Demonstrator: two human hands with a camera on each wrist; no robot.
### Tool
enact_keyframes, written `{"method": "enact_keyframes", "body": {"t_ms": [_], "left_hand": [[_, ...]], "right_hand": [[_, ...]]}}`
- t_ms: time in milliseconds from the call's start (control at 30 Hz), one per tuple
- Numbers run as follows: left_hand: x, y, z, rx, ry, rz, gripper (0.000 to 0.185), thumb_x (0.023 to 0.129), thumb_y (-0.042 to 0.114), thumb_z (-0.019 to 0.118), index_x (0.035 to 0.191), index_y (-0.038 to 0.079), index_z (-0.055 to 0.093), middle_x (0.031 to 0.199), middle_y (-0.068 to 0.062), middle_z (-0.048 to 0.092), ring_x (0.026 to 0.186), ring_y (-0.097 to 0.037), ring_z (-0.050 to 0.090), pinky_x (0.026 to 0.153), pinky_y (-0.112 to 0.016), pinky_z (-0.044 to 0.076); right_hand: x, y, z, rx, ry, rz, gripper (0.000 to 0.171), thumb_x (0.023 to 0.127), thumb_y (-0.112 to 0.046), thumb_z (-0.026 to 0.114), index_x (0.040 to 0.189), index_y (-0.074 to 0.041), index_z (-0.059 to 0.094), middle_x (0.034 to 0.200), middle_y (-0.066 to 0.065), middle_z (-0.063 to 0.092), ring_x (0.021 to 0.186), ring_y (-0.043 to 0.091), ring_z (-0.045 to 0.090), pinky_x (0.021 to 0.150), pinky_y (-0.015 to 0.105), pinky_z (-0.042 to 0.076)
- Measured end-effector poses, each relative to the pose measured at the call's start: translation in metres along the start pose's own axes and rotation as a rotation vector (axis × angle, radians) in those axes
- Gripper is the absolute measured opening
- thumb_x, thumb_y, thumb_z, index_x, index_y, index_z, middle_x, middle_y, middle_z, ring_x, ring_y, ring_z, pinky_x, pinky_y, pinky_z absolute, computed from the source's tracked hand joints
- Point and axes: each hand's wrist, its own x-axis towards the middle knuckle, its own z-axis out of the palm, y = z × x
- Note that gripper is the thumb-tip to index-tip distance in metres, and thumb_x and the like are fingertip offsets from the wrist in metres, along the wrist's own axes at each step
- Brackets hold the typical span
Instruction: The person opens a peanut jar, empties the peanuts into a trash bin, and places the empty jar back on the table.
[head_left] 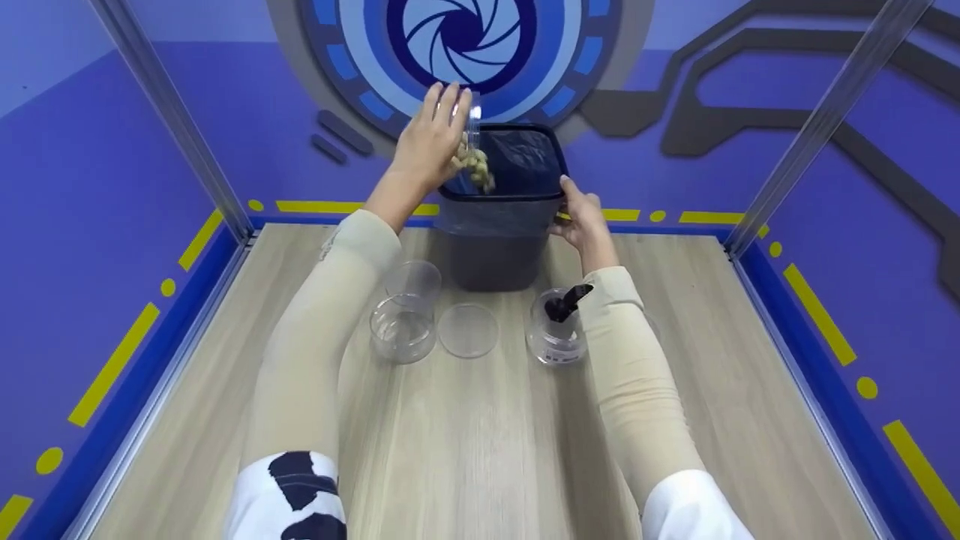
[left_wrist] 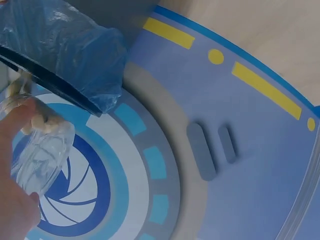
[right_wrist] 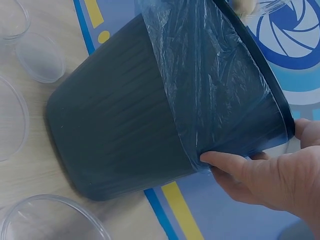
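Observation:
My left hand point(head_left: 431, 146) grips a clear plastic jar point(left_wrist: 45, 155), tipped over the left side of a dark trash bin point(head_left: 495, 262). Small pale, nut-like pieces point(head_left: 475, 166) spill from the jar's mouth into the bin, blurred by motion. A thin translucent bag point(left_wrist: 65, 45) lines the bin and folds down over its outside. At the bin's right side, my right hand point(right_wrist: 270, 175) holds it, with the thumb near the rim and fingers against the bagged wall. The bottom of the bin's inside is hidden.
On the wooden table point(head_left: 450, 465), in front of the bin, are an open clear jar point(head_left: 403, 345), a round clear lid point(head_left: 469, 331) and another clear container point(head_left: 555, 349) with a black tool point(head_left: 568, 302) in it. A patterned wall point(head_left: 360, 169) rises behind.

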Motion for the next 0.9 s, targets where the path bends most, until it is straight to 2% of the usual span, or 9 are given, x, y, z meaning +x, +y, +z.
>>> {"method": "enact_keyframes", "body": {"t_ms": [67,167,367,533,667,767,900], "left_hand": [[0.0004,-0.0007,0.0001,0.007,-0.021,-0.019,0.106,0.086,0.034,0.080,0.161,0.001,0.011,0.164,-0.024,0.019,0.151,-0.041,0.019,0.125,-0.040,0.022],[0.0009,-0.0014,0.0017,0.012,0.000,-0.036,0.105,0.086,0.031,0.079,0.161,0.000,0.011,0.164,-0.025,0.020,0.151,-0.042,0.019,0.126,-0.040,0.021],[0.0007,0.0003,0.0037,0.009,0.014,-0.007,0.101,0.088,0.028,0.077,0.161,0.000,0.013,0.164,-0.024,0.021,0.151,-0.042,0.020,0.124,-0.040,0.026],[0.0004,0.0003,0.0040,-0.004,-0.022,-0.019,0.105,0.087,0.030,0.078,0.162,0.001,0.010,0.165,-0.023,0.019,0.152,-0.041,0.018,0.122,-0.040,0.030],[-0.0004,-0.0009,0.0049,0.006,-0.027,-0.027,0.107,0.086,0.031,0.080,0.161,0.000,0.010,0.164,-0.024,0.020,0.151,-0.041,0.019,0.124,-0.040,0.026],[0.0006,-0.0014,0.0052,0.007,0.004,-0.026,0.104,0.086,0.028,0.078,0.161,-0.001,0.013,0.164,-0.025,0.021,0.151,-0.042,0.020,0.126,-0.039,0.021],[0.0015,-0.0021,0.0036,0.009,0.009,-0.023,0.104,0.086,0.029,0.079,0.161,0.000,0.013,0.164,-0.024,0.021,0.151,-0.042,0.020,0.125,-0.038,0.021]], "right_hand": [[-0.0001,-0.0005,0.0001,0.001,0.001,0.001,0.078,0.103,-0.033,0.058,0.161,-0.013,0.011,0.151,0.022,0.039,0.133,0.040,0.048,0.109,0.055,0.044],[-0.0002,-0.0006,0.0001,-0.004,0.000,0.005,0.079,0.103,-0.034,0.057,0.162,-0.014,0.009,0.154,0.022,0.037,0.136,0.040,0.046,0.111,0.055,0.042],[-0.0004,0.0005,0.0004,-0.005,-0.001,-0.005,0.079,0.103,-0.034,0.057,0.162,-0.013,0.008,0.154,0.022,0.037,0.137,0.041,0.045,0.112,0.057,0.040],[-0.0014,0.0017,0.0017,0.000,-0.004,-0.004,0.080,0.103,-0.034,0.057,0.163,-0.014,0.007,0.154,0.022,0.037,0.136,0.041,0.045,0.112,0.057,0.041],[-0.0025,0.0015,0.0015,-0.009,0.000,0.005,0.085,0.103,-0.034,0.058,0.164,-0.016,0.003,0.156,0.021,0.036,0.138,0.041,0.044,0.111,0.056,0.042],[-0.0028,0.0006,0.0010,-0.020,0.005,0.010,0.087,0.102,-0.035,0.058,0.164,-0.018,-0.001,0.158,0.020,0.033,0.140,0.041,0.042,0.111,0.055,0.043],[-0.0018,-0.0002,0.0025,-0.008,0.007,0.007,0.087,0.102,-0.034,0.058,0.164,-0.017,0.000,0.158,0.021,0.034,0.139,0.041,0.043,0.111,0.055,0.043]]}}
